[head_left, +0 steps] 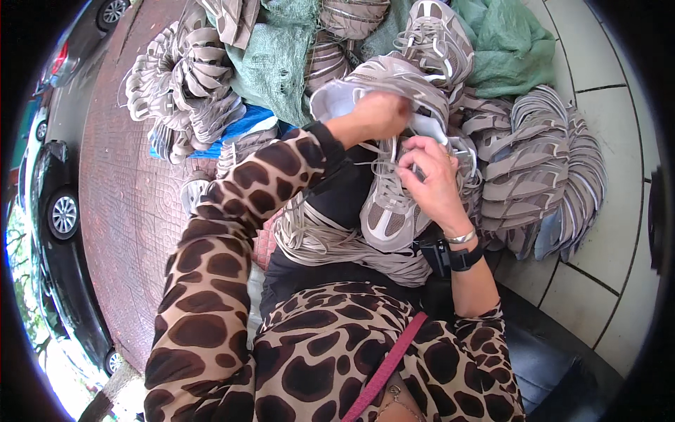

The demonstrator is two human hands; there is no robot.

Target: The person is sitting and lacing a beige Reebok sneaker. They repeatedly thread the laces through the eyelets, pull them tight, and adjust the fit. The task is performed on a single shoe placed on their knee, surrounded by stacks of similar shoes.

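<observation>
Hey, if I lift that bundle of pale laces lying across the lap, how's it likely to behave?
The bundle of laces will probably be floppy, since it curves and drapes over the dark clothing. It's likely light for its bulk, being made of thin strands. Loose loops bunch up at its left end, so some may snag or tangle.

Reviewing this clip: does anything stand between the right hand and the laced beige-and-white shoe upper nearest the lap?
Nothing visible does: the right hand overlaps the edge of the shoe upper in this view. The left hand sits higher in the picture, not between them.
</observation>
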